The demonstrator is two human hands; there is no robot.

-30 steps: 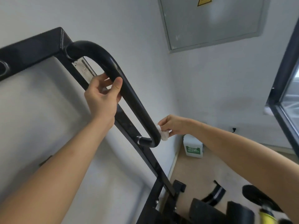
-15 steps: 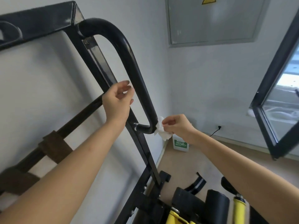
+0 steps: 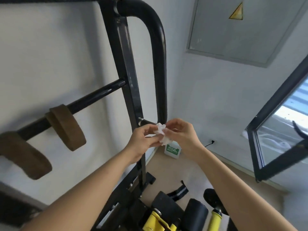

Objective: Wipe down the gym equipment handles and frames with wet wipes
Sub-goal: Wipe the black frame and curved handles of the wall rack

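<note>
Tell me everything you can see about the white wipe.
The white wipe is a small, thin sheet, crumpled into bunched folds. The left hand pinches its left edge and the right hand pinches its right side, holding it in the air between them. It sits just below the lower bend of the black curved handle; whether it touches the bar cannot be told.

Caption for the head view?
Left hand and right hand pinch a crumpled wet wipe near the lower end of the curved black handle.

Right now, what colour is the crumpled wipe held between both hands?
The crumpled wipe is white; head view.
</note>
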